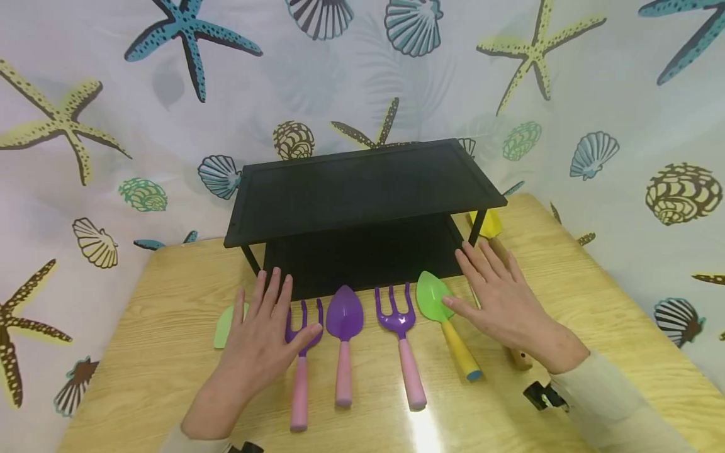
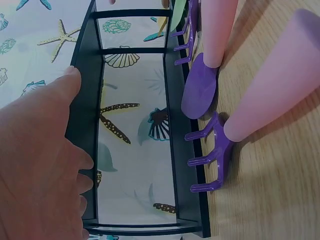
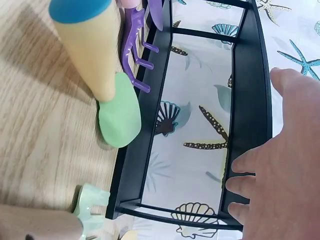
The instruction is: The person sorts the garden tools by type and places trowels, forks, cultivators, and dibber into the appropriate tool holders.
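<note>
My left hand (image 1: 257,343) is held with straight fingers over the left purple hand fork (image 1: 300,396), overlapping its tines in the head view. My right hand (image 1: 506,302), also with extended fingers, is above a wooden-handled tool (image 1: 520,360) that it mostly hides. Neither hand holds anything. Between them lie a purple trowel (image 1: 344,314) and a second purple hand fork (image 1: 398,321), both pink-handled, and a green trowel (image 1: 433,296) with a yellow, blue-ended handle. The right wrist view shows a pale green fork head (image 3: 90,205) on the wooden-handled tool.
A black two-level shelf (image 1: 362,185) stands behind the row of tools on the wooden table (image 1: 164,296). Part of a light green tool (image 1: 223,327) shows left of my left hand. A yellow tool head (image 1: 488,223) lies beside the shelf's right leg. Shell-patterned cloth (image 1: 317,88) hangs behind.
</note>
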